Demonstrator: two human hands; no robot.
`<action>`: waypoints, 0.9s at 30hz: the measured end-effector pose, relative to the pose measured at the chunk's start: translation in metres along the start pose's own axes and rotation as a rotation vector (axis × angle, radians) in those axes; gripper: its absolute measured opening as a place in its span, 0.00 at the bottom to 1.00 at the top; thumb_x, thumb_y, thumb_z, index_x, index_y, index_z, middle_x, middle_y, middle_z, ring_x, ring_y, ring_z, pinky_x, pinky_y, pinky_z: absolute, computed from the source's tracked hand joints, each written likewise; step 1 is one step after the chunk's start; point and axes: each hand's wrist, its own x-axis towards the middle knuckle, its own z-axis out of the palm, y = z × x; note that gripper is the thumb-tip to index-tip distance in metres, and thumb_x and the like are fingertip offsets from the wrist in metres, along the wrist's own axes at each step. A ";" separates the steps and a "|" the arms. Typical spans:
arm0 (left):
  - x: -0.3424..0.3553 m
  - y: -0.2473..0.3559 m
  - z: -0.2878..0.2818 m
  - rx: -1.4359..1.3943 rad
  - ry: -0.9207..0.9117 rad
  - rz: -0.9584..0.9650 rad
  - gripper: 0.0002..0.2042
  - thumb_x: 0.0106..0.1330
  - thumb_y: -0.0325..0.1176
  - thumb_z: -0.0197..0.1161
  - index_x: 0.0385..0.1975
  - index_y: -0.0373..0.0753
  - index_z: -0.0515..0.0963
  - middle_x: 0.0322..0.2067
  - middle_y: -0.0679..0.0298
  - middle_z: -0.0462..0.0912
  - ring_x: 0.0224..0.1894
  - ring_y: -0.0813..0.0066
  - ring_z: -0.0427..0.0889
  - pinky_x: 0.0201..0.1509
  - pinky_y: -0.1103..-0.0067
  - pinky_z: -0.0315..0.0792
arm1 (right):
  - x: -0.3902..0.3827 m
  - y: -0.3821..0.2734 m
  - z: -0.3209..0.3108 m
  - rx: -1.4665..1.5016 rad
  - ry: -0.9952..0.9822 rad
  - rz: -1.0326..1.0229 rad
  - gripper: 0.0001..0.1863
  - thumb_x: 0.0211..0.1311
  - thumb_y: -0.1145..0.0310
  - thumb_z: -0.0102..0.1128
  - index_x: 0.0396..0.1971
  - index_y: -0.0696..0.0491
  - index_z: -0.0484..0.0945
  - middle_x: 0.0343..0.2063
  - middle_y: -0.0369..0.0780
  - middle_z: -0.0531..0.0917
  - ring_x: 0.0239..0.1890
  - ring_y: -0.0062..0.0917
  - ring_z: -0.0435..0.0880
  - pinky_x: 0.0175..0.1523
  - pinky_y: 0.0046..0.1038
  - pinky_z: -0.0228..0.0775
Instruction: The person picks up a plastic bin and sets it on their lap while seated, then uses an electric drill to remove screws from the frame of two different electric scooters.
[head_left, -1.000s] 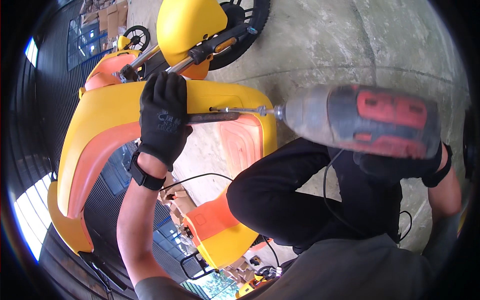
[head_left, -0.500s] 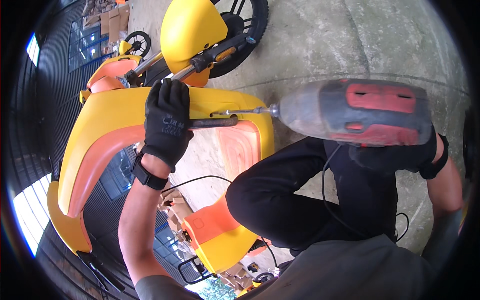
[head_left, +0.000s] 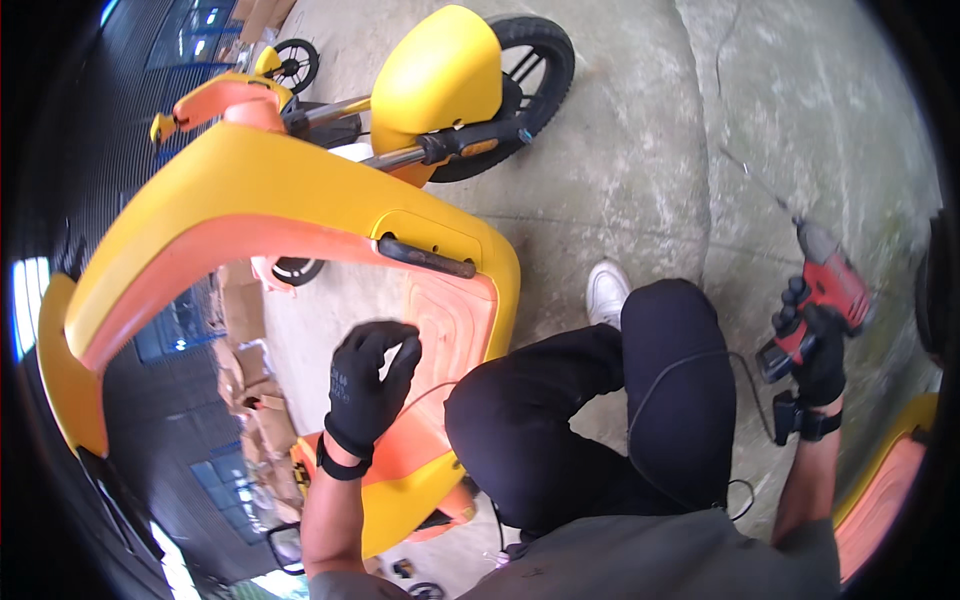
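Observation:
My right hand point(head_left: 822, 355), in a black glove, grips the handle of a red and grey cordless drill point(head_left: 833, 285). Its long thin bit point(head_left: 765, 188) points up and left over the concrete. My left hand point(head_left: 372, 375), also gloved, is raised in front of a yellow scooter point(head_left: 320, 180) with orange inner panels. Thumb and fingertips of that hand come together in a pinch; whatever they may hold is too small to make out. A black folding footrest point(head_left: 427, 256) lies along the scooter's yellow side, above my left hand and apart from it.
The scooter's front wheel point(head_left: 545, 75) stands at the top beside a yellow fender point(head_left: 437, 75). Cardboard boxes point(head_left: 265, 430) lie at the left. A thin black cable point(head_left: 690, 355) loops over my leg. Part of another yellow and orange scooter point(head_left: 885, 480) shows at the lower right.
The drill has swung away from the scooter to the right, its bit now clear of the yellow side. My left hand has left the scooter's side and footrest and moved down.

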 end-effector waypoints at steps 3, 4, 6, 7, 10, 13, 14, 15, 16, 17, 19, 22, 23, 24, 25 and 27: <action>-0.049 -0.027 0.024 -0.224 -0.127 -0.311 0.11 0.62 0.29 0.69 0.43 0.34 0.82 0.37 0.54 0.86 0.40 0.59 0.86 0.43 0.72 0.78 | -0.012 0.000 -0.019 -0.063 0.067 0.008 0.19 0.63 0.70 0.61 0.53 0.58 0.74 0.40 0.40 0.80 0.39 0.25 0.81 0.48 0.31 0.76; -0.060 -0.031 0.033 -0.339 -0.111 -0.308 0.12 0.63 0.30 0.69 0.44 0.34 0.82 0.38 0.54 0.86 0.40 0.62 0.86 0.44 0.73 0.79 | -0.015 -0.001 -0.020 -0.117 0.082 0.011 0.19 0.63 0.70 0.61 0.53 0.58 0.74 0.39 0.39 0.80 0.38 0.25 0.81 0.47 0.31 0.76; -0.069 -0.033 0.049 -0.607 -0.149 -0.585 0.11 0.66 0.32 0.68 0.43 0.32 0.82 0.36 0.59 0.87 0.38 0.75 0.85 0.44 0.78 0.78 | -0.020 -0.003 -0.017 -0.109 0.079 0.032 0.18 0.61 0.71 0.62 0.50 0.58 0.74 0.36 0.38 0.80 0.36 0.25 0.82 0.45 0.31 0.77; -0.068 -0.031 0.054 -0.653 -0.034 -0.516 0.10 0.67 0.31 0.68 0.42 0.32 0.82 0.34 0.61 0.86 0.38 0.77 0.84 0.44 0.79 0.77 | -0.021 -0.005 -0.014 -0.147 0.117 0.036 0.17 0.60 0.72 0.61 0.49 0.57 0.75 0.35 0.38 0.81 0.36 0.25 0.82 0.44 0.30 0.77; -0.040 -0.023 0.062 -0.724 0.215 -0.494 0.07 0.68 0.29 0.66 0.38 0.30 0.82 0.28 0.69 0.83 0.34 0.85 0.79 0.41 0.82 0.75 | -0.022 -0.009 -0.004 -0.380 0.161 0.011 0.17 0.60 0.72 0.63 0.49 0.57 0.74 0.34 0.37 0.80 0.33 0.25 0.81 0.42 0.29 0.76; 0.005 -0.011 0.066 -0.881 0.486 -0.395 0.08 0.69 0.29 0.65 0.39 0.30 0.83 0.30 0.69 0.84 0.36 0.85 0.79 0.42 0.83 0.73 | -0.022 -0.012 0.002 -0.592 0.207 -0.004 0.16 0.59 0.73 0.62 0.47 0.57 0.76 0.34 0.37 0.80 0.31 0.24 0.81 0.39 0.27 0.75; 0.017 -0.010 0.063 -0.913 0.504 -0.427 0.07 0.70 0.28 0.64 0.41 0.31 0.82 0.33 0.67 0.84 0.37 0.84 0.80 0.45 0.83 0.74 | -0.023 -0.013 0.003 -0.619 0.214 -0.010 0.16 0.58 0.73 0.62 0.47 0.57 0.76 0.34 0.37 0.80 0.31 0.24 0.81 0.38 0.27 0.74; 0.028 -0.009 0.060 -0.950 0.521 -0.449 0.07 0.70 0.28 0.63 0.42 0.32 0.82 0.35 0.66 0.85 0.39 0.83 0.81 0.47 0.82 0.74 | -0.023 -0.013 0.005 -0.645 0.223 -0.015 0.16 0.58 0.73 0.63 0.47 0.57 0.76 0.33 0.37 0.80 0.30 0.23 0.81 0.37 0.26 0.74; 0.039 -0.006 0.060 -0.960 0.619 -0.405 0.05 0.69 0.28 0.65 0.35 0.33 0.82 0.30 0.70 0.83 0.35 0.85 0.78 0.41 0.84 0.71 | -0.025 -0.013 0.007 -0.600 0.182 -0.011 0.17 0.57 0.76 0.62 0.47 0.57 0.76 0.32 0.35 0.80 0.29 0.21 0.79 0.35 0.24 0.72; 0.045 -0.003 0.056 -0.944 0.575 -0.432 0.06 0.69 0.29 0.65 0.32 0.33 0.81 0.28 0.71 0.81 0.33 0.87 0.76 0.38 0.85 0.69 | -0.027 -0.013 0.010 -0.652 0.201 -0.018 0.17 0.56 0.76 0.63 0.47 0.58 0.76 0.31 0.35 0.79 0.29 0.21 0.79 0.34 0.24 0.72; 0.056 -0.002 0.047 -0.868 0.506 -0.405 0.09 0.68 0.30 0.66 0.27 0.34 0.79 0.24 0.73 0.78 0.29 0.89 0.72 0.33 0.85 0.65 | -0.030 -0.012 0.019 -0.678 0.218 -0.006 0.16 0.55 0.76 0.66 0.45 0.58 0.76 0.30 0.35 0.79 0.28 0.21 0.79 0.33 0.24 0.73; 0.071 -0.001 0.031 -0.780 0.397 -0.541 0.17 0.68 0.31 0.67 0.16 0.34 0.73 0.14 0.74 0.70 0.21 0.90 0.66 0.26 0.84 0.60 | -0.039 -0.003 0.039 -0.747 0.298 -0.058 0.19 0.50 0.80 0.63 0.45 0.56 0.77 0.31 0.32 0.78 0.28 0.19 0.77 0.33 0.22 0.69; 0.073 0.000 0.026 -0.788 0.342 -0.563 0.18 0.68 0.32 0.66 0.16 0.33 0.73 0.13 0.73 0.70 0.20 0.90 0.65 0.25 0.83 0.60 | -0.044 0.000 0.046 -0.719 0.308 -0.039 0.20 0.49 0.81 0.62 0.46 0.55 0.78 0.32 0.32 0.78 0.29 0.18 0.76 0.34 0.21 0.68; 0.075 0.000 0.022 -0.833 0.328 -0.563 0.18 0.69 0.32 0.66 0.16 0.33 0.74 0.13 0.71 0.69 0.20 0.88 0.65 0.25 0.81 0.61 | -0.045 0.003 0.053 -0.834 0.429 0.023 0.21 0.48 0.79 0.62 0.46 0.56 0.79 0.32 0.32 0.79 0.30 0.19 0.77 0.35 0.24 0.69; 0.076 0.001 0.019 -0.877 0.276 -0.625 0.17 0.69 0.33 0.66 0.17 0.33 0.75 0.13 0.70 0.70 0.20 0.87 0.66 0.25 0.81 0.62 | -0.047 0.005 0.059 -0.916 0.430 0.020 0.20 0.47 0.78 0.62 0.44 0.57 0.79 0.32 0.32 0.79 0.31 0.19 0.78 0.36 0.25 0.69; 0.075 0.001 0.016 -0.814 0.257 -0.558 0.16 0.69 0.33 0.66 0.19 0.33 0.77 0.14 0.69 0.72 0.20 0.85 0.68 0.25 0.79 0.63 | -0.057 0.008 0.069 -1.064 0.475 0.069 0.18 0.47 0.77 0.64 0.42 0.58 0.81 0.31 0.33 0.80 0.31 0.19 0.78 0.36 0.27 0.70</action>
